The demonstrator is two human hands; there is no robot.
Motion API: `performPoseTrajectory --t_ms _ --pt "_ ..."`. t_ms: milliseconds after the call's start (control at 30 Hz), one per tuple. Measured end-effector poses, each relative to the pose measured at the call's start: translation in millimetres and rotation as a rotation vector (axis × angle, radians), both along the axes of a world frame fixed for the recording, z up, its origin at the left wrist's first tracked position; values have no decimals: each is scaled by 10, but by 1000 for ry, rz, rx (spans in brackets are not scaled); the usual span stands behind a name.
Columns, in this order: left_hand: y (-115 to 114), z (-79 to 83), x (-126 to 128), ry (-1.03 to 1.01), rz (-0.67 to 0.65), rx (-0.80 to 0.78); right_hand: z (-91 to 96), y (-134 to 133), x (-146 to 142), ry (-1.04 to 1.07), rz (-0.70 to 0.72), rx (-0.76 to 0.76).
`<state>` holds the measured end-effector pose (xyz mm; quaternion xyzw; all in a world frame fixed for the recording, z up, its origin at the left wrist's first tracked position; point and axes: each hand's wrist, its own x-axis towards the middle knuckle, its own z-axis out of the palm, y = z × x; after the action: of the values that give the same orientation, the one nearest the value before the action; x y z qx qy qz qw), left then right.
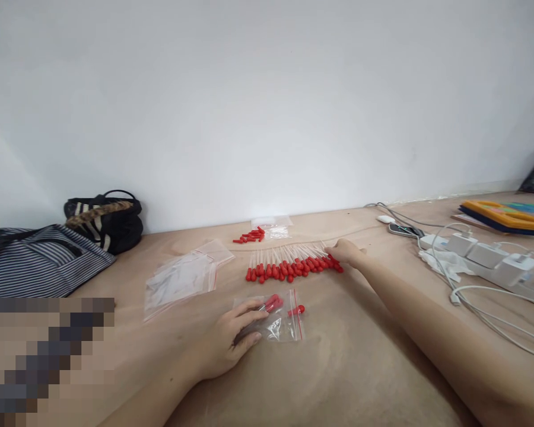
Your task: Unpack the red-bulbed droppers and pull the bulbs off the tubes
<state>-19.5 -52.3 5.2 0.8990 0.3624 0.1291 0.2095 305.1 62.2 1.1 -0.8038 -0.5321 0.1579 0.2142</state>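
Observation:
A clear zip bag [278, 329] with a red seal line lies in front of me, with red-bulbed droppers inside. My left hand [231, 335] grips its left side, the thumb below and the fingers over the top. One red dropper bulb [301, 309] shows at the bag's mouth. Behind it, a row of glass droppers [289, 268] with red rubber bulbs lies side by side, bulbs towards me. At the row's right end my right hand [345, 252] has its fingers closed around the tube of a dropper; the fingertips are partly hidden.
Loose red bulbs [251, 235] and a bag of clear tubes [278, 230] lie near the wall. Flat zip bags [182, 279] are stacked at left, beyond them a striped bag [48, 258] and a black bag [120, 225]. Chargers [487, 255] and white cables [471, 289] occupy the right.

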Motion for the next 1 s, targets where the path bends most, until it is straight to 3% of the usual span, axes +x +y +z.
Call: performPoseTrajectory --t_ms 200,233,333,467,567,633,800,1000 --pt "17 -17 1 -20 -2 24 127 -360 -49 23 110 212" --pt "18 -15 2 -16 -3 28 115 -465 -85 44 171 261" --pt "14 2 7 -3 -8 29 9 -807 -247 146 542 438" --pt "6 17 16 1 9 24 -143 -1011 -379 41 655 571" --pt "10 5 15 1 16 23 -157 -745 -220 -32 540 606" --pt "13 -12 9 -10 12 31 -142 -415 -15 -210 386 490" --pt "-3 -17 -1 -34 14 33 -227 347 383 -279 364 337" --pt "-42 27 -19 -39 57 -13 -362 814 368 -383 331 214"
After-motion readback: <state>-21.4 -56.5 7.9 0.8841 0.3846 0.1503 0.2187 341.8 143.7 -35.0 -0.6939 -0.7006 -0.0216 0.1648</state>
